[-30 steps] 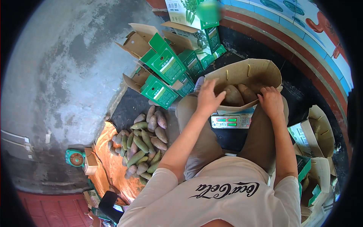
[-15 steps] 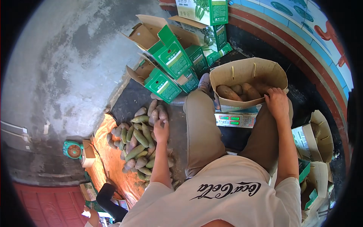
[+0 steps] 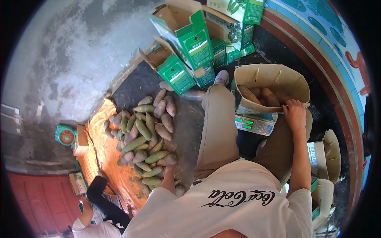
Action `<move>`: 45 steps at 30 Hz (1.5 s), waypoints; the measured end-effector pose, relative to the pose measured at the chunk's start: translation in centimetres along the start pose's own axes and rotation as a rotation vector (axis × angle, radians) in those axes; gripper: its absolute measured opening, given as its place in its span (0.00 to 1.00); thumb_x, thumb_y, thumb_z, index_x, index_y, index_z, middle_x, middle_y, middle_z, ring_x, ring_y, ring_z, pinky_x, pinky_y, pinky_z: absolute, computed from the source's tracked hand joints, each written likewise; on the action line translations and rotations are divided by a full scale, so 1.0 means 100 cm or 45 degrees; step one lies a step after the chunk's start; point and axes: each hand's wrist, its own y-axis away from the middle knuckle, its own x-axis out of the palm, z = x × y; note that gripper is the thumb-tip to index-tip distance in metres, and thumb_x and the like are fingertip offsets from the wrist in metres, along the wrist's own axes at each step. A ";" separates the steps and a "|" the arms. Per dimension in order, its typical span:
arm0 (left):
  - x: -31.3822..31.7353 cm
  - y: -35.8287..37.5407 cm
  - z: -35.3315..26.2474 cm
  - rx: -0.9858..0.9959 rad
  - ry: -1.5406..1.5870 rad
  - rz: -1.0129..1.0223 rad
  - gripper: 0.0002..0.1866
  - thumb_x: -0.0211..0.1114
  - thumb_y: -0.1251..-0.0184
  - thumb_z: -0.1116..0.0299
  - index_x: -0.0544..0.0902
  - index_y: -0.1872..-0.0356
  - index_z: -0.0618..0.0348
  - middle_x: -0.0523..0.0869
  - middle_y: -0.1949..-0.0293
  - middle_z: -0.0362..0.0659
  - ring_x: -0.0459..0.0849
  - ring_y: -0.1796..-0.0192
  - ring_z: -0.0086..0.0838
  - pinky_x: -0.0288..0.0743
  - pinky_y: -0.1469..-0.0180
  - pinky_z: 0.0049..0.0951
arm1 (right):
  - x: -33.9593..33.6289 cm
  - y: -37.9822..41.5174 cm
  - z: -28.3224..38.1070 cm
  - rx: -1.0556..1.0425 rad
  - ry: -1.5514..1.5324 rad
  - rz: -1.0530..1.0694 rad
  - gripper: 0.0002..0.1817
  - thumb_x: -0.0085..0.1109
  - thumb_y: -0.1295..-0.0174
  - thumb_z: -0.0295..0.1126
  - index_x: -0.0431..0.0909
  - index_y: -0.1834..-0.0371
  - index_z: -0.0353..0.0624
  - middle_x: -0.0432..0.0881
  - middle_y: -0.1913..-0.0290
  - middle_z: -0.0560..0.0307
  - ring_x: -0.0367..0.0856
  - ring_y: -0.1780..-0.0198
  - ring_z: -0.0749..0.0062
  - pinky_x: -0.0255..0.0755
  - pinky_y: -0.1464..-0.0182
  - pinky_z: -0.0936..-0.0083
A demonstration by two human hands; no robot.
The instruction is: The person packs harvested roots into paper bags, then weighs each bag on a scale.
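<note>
My right hand (image 3: 294,114) grips the near rim of an open cardboard box (image 3: 299,76), its fingers curled over the edge. Several brown tubers (image 3: 270,97) lie inside. The box rests on a digital scale (image 3: 254,124) with lit green displays, between my knees. To the left, green and brown-purple tubers (image 3: 150,127) form a pile on the dark floor. My left hand (image 3: 170,171) is low at the pile's right edge, against a brown tuber (image 3: 167,160); its fingers are hidden, so its hold cannot be made out.
Green and white cartons (image 3: 194,39) are stacked ahead. Another open box (image 3: 330,154) stands at the right. An orange sheet (image 3: 95,146) lies left of the pile, beside a green fan (image 3: 65,135). Another person (image 3: 97,194) is at the lower left.
My left hand has moved from the pile's upper right side down towards me. My right hand stays on the box rim. The view has shifted, and more of the other person shows.
</note>
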 end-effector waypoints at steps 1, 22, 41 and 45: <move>0.002 0.004 -0.002 -0.076 0.069 0.009 0.28 0.57 0.42 0.47 0.82 0.50 0.60 0.82 0.50 0.56 0.80 0.45 0.47 0.73 0.43 0.40 | 0.000 -0.001 0.002 -0.008 0.007 0.015 0.08 0.63 0.46 0.34 0.76 0.71 0.43 0.78 0.69 0.53 0.77 0.60 0.59 0.69 0.54 0.64; -0.093 -0.021 -0.048 -0.633 0.785 -0.432 0.42 0.68 0.52 0.58 0.64 0.34 0.61 0.72 0.39 0.61 0.71 0.36 0.49 0.66 0.35 0.39 | -0.001 0.007 -0.048 0.173 -0.167 -0.081 0.09 0.56 0.36 0.34 0.80 0.60 0.39 0.82 0.60 0.48 0.79 0.56 0.52 0.72 0.53 0.63; -0.153 -0.137 -0.001 -0.673 1.028 -0.503 0.51 0.71 0.51 0.60 0.50 0.26 0.49 0.68 0.36 0.60 0.72 0.37 0.48 0.68 0.37 0.39 | 0.005 0.025 -0.096 0.660 -0.541 0.024 0.17 0.52 0.31 0.40 0.80 0.56 0.36 0.83 0.62 0.53 0.79 0.59 0.70 0.71 0.53 0.76; -0.121 -0.185 0.033 -0.783 1.473 -0.535 0.52 0.73 0.50 0.64 0.47 0.28 0.56 0.69 0.37 0.57 0.74 0.40 0.47 0.71 0.40 0.41 | -0.002 0.022 -0.090 0.676 -0.511 0.057 0.16 0.52 0.31 0.40 0.80 0.56 0.36 0.82 0.62 0.53 0.79 0.59 0.71 0.71 0.53 0.76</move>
